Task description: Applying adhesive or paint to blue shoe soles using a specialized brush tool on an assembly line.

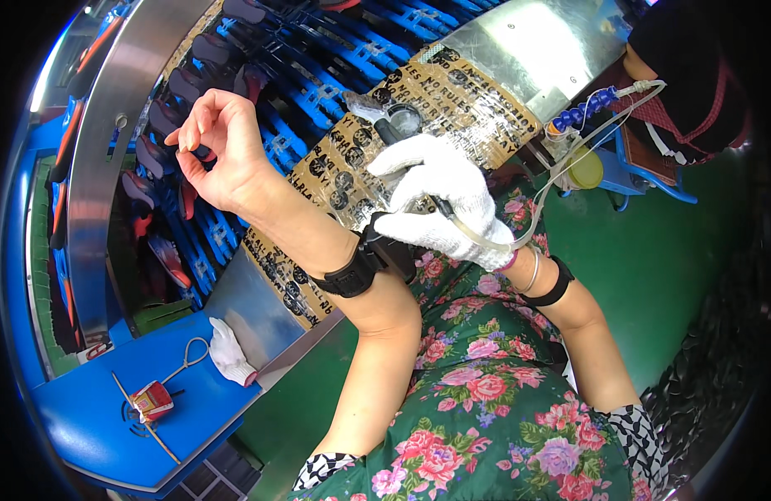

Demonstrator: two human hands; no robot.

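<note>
My bare left hand is raised over the near edge of the racks, its fingers curled toward the thumb; whatever may be between them is too small to make out. Behind it, dark shoe soles with red parts sit on blue racks. My right hand, in a white knitted glove, is closed around a thin clear tube with a dark end piece. Just beyond the gloved fingertips, a brush with a dark handle and pale bristles lies by a small round dish.
Printed cardboard under clear film covers the bench. A blue segmented hose stands to the right, near a yellowish tub and a seated person's clothing. On the blue surface at lower left lie a white glove and a small red box.
</note>
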